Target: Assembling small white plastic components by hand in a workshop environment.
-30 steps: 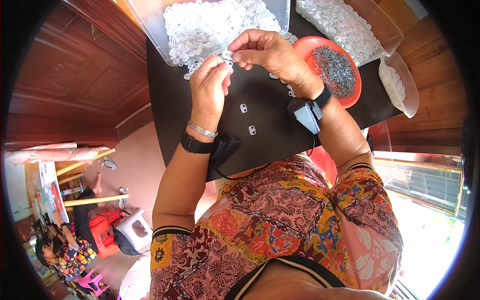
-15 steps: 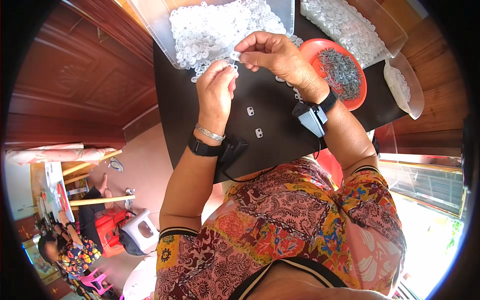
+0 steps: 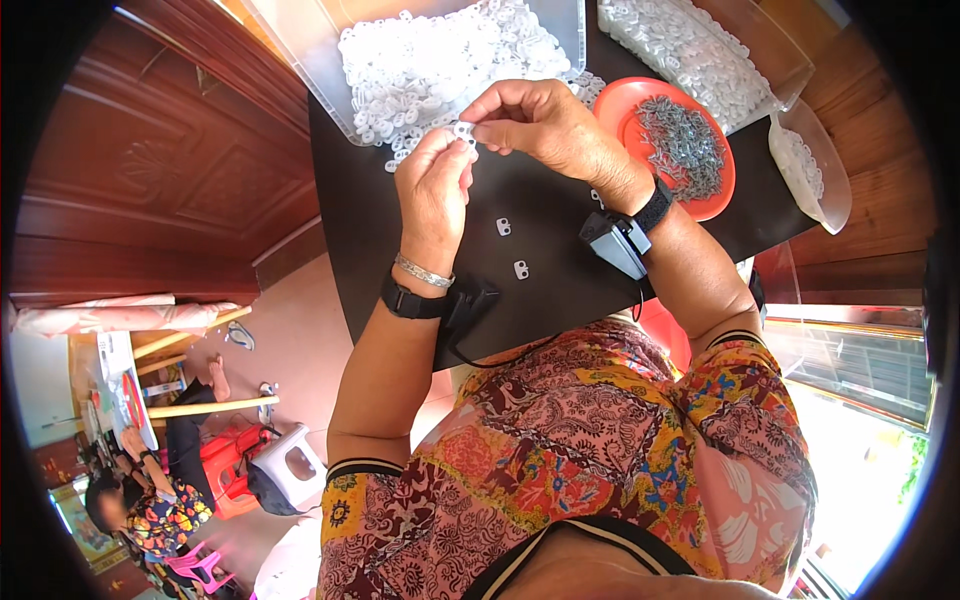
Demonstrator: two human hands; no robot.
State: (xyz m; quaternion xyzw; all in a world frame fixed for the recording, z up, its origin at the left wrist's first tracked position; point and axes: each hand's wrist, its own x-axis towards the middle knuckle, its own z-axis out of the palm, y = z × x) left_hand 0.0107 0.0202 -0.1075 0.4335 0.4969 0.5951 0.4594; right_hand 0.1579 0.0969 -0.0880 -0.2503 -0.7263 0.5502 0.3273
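Observation:
My left hand [image 3: 435, 185] and my right hand [image 3: 540, 125] meet above a black table [image 3: 560, 260], both pinching one small white plastic piece [image 3: 463, 131] between the fingertips. Two more small white pieces [image 3: 503, 227] lie on the table just below the hands. Behind the hands stands a clear tray [image 3: 310, 70] heaped with white plastic pieces. To the right sits an orange-red plate [image 3: 715, 195] holding a pile of small grey metal parts [image 3: 680, 145]. Each wrist wears a black band with a small device.
A second clear tray [image 3: 775, 50] of white pieces stands at the back right, with a clear scoop-shaped dish [image 3: 830, 195] beside it. A wooden door is at the left. Far down at the lower left a person sits on the floor by a white stool [image 3: 290, 465].
Both hands have stayed together at the tray's front edge, shifting slightly; the fingers keep working the same small white piece.

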